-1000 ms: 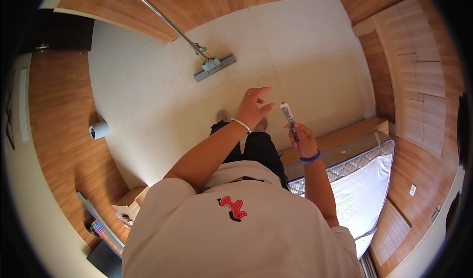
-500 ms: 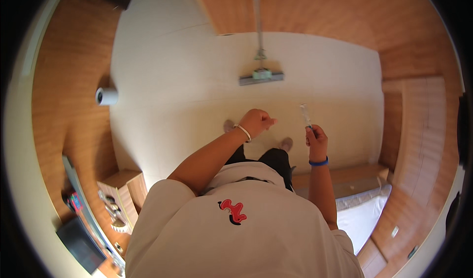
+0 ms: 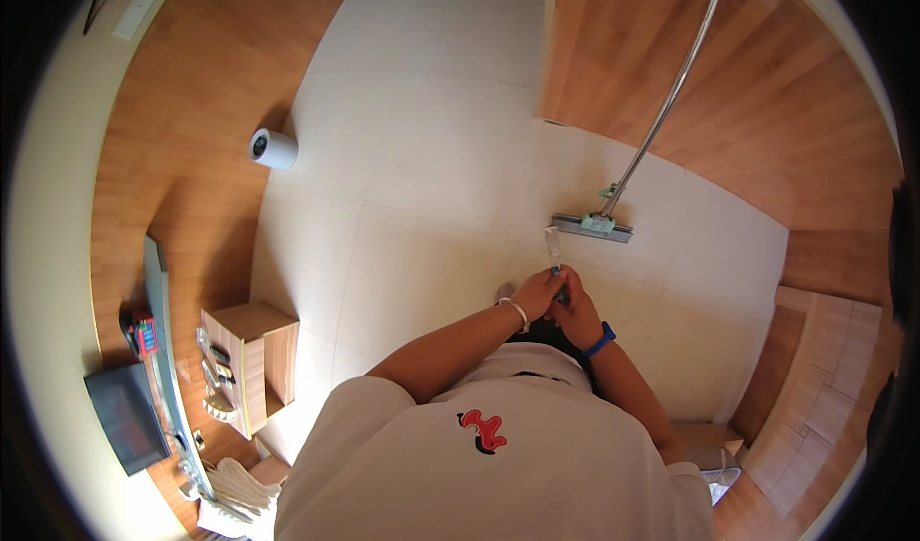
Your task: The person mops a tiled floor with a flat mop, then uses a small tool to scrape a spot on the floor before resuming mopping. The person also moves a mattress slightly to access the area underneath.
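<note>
In front of my waist my two hands meet around a slim tool with a blue handle and a pale, flat, partly see-through end (image 3: 552, 242), which points away from me. My right hand (image 3: 578, 314), with a blue wristband, is closed on the handle. My left hand (image 3: 535, 297), with a pale bracelet, is closed against the same handle from the left side. The fingers cover most of the handle, so its shape is hidden. Just beyond the tool's tip lies the grey and green head of a sponge mop (image 3: 596, 225).
The mop's metal pole leans up over a wooden panel (image 3: 613, 52) at the far right. A grey-white cylinder (image 3: 273, 148) stands by the left wall. Nearer on the left are a small wooden cabinet (image 3: 251, 322) and a dark screen (image 3: 127, 416). Pale tiled floor (image 3: 402, 177) lies ahead.
My hands were apart, with the tool in the right one alone; now they have come together on it. The view has turned left, so the mop appears farther right.
</note>
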{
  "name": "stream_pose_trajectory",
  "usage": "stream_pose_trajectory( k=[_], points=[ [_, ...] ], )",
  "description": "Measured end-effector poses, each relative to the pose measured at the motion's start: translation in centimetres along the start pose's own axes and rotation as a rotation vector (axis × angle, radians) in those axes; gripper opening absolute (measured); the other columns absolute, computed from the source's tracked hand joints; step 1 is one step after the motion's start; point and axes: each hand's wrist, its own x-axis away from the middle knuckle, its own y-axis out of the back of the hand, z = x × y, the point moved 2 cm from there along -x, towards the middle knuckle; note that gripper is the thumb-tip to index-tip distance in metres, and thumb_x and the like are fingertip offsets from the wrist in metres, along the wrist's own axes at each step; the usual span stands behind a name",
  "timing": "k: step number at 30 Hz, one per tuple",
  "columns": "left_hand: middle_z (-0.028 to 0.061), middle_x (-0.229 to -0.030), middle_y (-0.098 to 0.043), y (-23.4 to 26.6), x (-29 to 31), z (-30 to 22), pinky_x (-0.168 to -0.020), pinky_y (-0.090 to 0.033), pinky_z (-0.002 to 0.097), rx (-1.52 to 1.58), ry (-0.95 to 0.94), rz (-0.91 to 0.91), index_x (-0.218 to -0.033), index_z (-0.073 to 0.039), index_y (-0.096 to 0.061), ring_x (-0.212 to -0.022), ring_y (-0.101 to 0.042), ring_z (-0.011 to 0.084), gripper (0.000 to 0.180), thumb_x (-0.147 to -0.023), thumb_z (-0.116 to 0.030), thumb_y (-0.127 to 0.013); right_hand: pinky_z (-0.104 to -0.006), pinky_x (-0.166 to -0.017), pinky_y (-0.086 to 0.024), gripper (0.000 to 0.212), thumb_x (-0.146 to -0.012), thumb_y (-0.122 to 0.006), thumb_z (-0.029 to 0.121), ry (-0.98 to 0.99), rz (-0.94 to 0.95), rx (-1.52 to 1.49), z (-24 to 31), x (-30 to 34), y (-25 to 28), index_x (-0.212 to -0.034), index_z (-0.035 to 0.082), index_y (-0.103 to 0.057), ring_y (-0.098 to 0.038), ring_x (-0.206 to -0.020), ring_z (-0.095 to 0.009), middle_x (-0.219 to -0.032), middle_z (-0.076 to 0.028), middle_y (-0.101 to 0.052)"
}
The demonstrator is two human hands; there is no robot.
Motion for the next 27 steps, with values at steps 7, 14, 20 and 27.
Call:
stream_pose_trajectory(
  k=[7,14,20,27],
  points=[
    [0.0080,-0.064,-0.059,2.8,-5.7,-2.9,-0.059,-0.047,0.0283,-0.463,-0.115,-0.276,-0.090,-0.003,-0.059,-0.060,-0.057,0.0176,0.026,-0.090,-0.026,-0.048,-0.0272,-0.060,-0.048,0.041,-0.082,-0.056,0.007,-0.189,-0.118,0.023,-3.3,-3.1,6.2,-0.119,0.003,-0.040,-0.060,-0.064,-0.016,-0.081,-0.010,-0.060],
    [0.0133,-0.076,-0.061,-0.6,-15.5,-19.0,-0.060,-0.047,0.0392,-1.520,-0.297,-0.183,-0.088,-0.010,-0.063,-0.072,-0.059,0.0291,0.020,-0.085,-0.024,-0.049,-0.0349,-0.065,-0.048,0.028,-0.079,-0.060,0.022,-0.255,-0.204,0.069,-9.2,-6.6,11.9,-0.097,0.002,-0.057,-0.061,-0.074,-0.026,-0.078,-0.013,-0.063],
    [0.0090,-0.096,-0.058,-5.3,-30.4,-29.5,-0.083,-0.040,0.0382,-2.344,-1.076,-0.143,-0.098,-0.005,-0.058,-0.089,-0.053,0.0225,0.023,-0.079,-0.015,-0.049,-0.0363,-0.067,-0.047,0.024,-0.078,-0.060,0.022,-0.225,-0.427,0.039,-12.2,-6.2,13.5,-0.094,0.005,-0.058,-0.061,-0.075,-0.028,-0.078,-0.013,-0.063],
    [0.0101,-0.103,-0.060,-10.6,-34.3,-45.6,-0.093,-0.035,0.0415,-2.627,-1.316,-0.142,-0.100,-0.009,-0.061,-0.102,-0.053,0.0245,0.023,-0.081,-0.019,-0.053,-0.0379,-0.071,-0.047,0.026,-0.077,-0.060,0.028,-0.405,-0.637,0.050,-14.7,-4.6,13.2,-0.094,0.008,-0.060,-0.061,-0.079,-0.030,-0.081,-0.015,-0.063]
  ],
)
